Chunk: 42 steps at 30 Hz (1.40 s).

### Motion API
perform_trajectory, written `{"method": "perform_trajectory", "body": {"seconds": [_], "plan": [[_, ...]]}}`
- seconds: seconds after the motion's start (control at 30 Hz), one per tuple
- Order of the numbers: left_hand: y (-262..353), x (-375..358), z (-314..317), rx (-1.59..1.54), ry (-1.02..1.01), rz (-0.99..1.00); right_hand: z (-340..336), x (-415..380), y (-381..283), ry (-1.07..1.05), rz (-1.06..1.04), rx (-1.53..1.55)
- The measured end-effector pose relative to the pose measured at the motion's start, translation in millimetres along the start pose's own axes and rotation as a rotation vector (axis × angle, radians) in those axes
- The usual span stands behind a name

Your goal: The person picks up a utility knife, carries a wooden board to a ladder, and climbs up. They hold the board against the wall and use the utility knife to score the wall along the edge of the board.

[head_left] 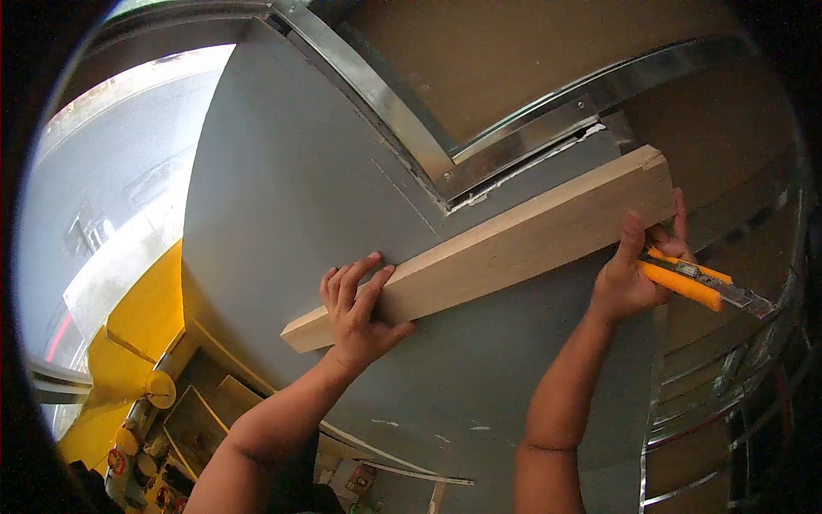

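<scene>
A pale wooden beam (522, 244) lies slantwise against a grey panel (282, 171), its right end higher than its left. My left hand (355, 313) grips the beam near its lower left end, fingers over the upper edge and thumb along the lower side. My right hand (638, 274) is at the beam's right end, thumb against its face and other fingers partly hidden behind it. An orange-handled utility knife (681, 281) is held in the same hand, its metal end pointing right, away from the beam.
Above the beam, a shiny metal frame (394, 128) meets at a corner, with a ragged white-edged gap (531, 167) beneath it. Yellow surfaces (141, 300) and cluttered items (141, 454) are at lower left. Metal rails (698, 437) run along the right.
</scene>
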State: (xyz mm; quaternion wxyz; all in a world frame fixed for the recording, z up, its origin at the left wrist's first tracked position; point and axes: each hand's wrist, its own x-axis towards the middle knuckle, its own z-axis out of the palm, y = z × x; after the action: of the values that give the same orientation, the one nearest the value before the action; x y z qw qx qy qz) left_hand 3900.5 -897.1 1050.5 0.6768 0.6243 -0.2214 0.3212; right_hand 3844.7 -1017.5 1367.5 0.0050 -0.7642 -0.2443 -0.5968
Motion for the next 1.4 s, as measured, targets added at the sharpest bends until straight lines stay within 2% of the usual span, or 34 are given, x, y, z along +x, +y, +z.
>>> {"method": "perform_trajectory", "body": {"seconds": [0.1, 0.3, 0.4, 0.5, 0.67, 0.9, 0.97, 1.4], "plan": [[0, 2, 0, -0.011, 0.031, 0.018, -2, 2, -2, -0.057, -0.019, -0.071], [-3, 2, -1, -0.026, 0.02, 0.014, -4, 3, 4, -0.065, -0.078, 0.002], [-4, 1, -1, -0.03, 0.019, -0.009, -5, 3, 3, -0.092, -0.072, -0.093], [-3, 2, -2, -0.013, 0.01, 0.006, 1, 2, -2, -0.039, -0.004, -0.036], [-1, 3, -3, -0.004, 0.006, 0.001, 3, 3, -6, -0.04, 0.042, -0.116], [-3, 2, -2, 0.012, -0.016, -0.008, 0, 4, -1, -0.044, 0.047, -0.118], [-4, 0, -2, -0.007, -0.017, 0.003, 5, 3, -2, 0.002, 0.051, -0.018], [2, 0, 0, -0.028, 0.0, -0.027, -1, 3, -4, -0.02, 0.072, -0.048]]}}
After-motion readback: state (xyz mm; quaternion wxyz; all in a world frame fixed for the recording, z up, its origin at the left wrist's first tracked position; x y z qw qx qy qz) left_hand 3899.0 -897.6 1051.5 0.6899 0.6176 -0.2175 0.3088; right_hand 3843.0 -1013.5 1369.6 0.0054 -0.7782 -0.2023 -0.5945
